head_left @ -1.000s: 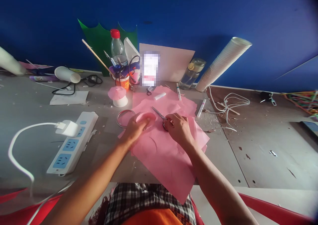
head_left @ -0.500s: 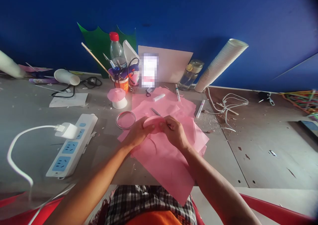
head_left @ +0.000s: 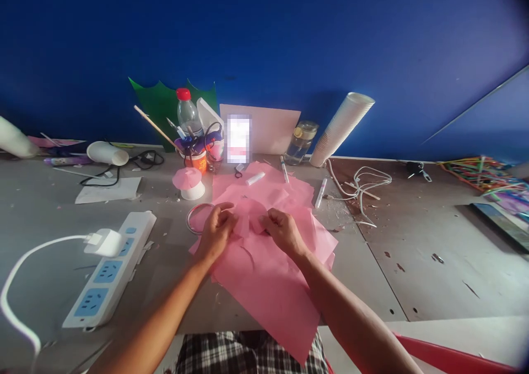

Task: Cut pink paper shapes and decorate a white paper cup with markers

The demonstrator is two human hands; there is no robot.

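A round piece of pink paper (head_left: 250,211) is between my hands, above a pile of pink paper sheets (head_left: 273,286). My left hand (head_left: 217,229) pinches its left side, and my right hand (head_left: 284,232) pinches the right side. Pale fold or cut lines seem to run down the paper between them. Something small and dark shows at my right fingertips, too small to name. Just left of my left hand lies a clear ring-shaped lid or roll (head_left: 193,226). Farther left, a white paper cup (head_left: 193,191) stands upside down with a pink paper cone (head_left: 187,178) on top.
Markers (head_left: 320,193) lie around the pile. Behind are a lit phone (head_left: 238,137), a water bottle (head_left: 301,145) and a leaning stack of paper cups (head_left: 343,129). On the left is a power strip (head_left: 111,269) with a plugged charger; a white cable (head_left: 366,184) lies right.
The view has tilted upward, so the table sits lower in the picture. My left hand has shifted left and its grip on the round paper has changed; my right hand still holds its right side.
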